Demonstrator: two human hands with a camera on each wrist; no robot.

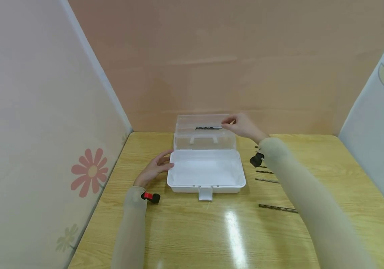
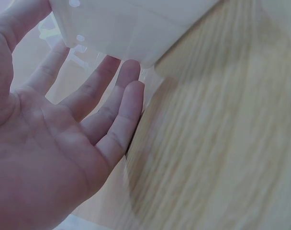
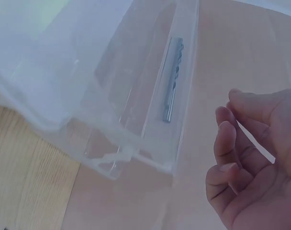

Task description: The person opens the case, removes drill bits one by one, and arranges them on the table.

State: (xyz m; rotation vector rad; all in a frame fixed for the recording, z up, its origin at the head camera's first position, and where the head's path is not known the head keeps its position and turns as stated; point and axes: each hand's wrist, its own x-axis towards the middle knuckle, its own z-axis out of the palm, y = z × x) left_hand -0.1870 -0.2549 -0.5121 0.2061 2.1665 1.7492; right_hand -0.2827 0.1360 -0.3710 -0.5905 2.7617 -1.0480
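A white plastic box (image 1: 206,168) stands with its clear lid raised behind it. In a clear tray (image 3: 157,139) of that lid lies a drill bit (image 3: 173,79), also in the head view. My right hand (image 1: 243,126) is at the tray's right end, thumb and forefinger near the bit's smooth end in the head view. From the right wrist, this hand (image 3: 255,148) is apart from the bit, fingers loosely bent and nothing visible in them. My left hand (image 1: 153,170) touches the box's left side, thumb at the rim, fingers (image 2: 90,91) slightly bent along the wall.
To the right of the box, several drill bits lie on the wooden table (image 1: 185,231), partly behind my right sleeve; the nearest bit (image 1: 277,207) is thicker. A latch flap (image 1: 205,194) hangs at the box's front. Behind the table rises a brown wall (image 1: 212,74).
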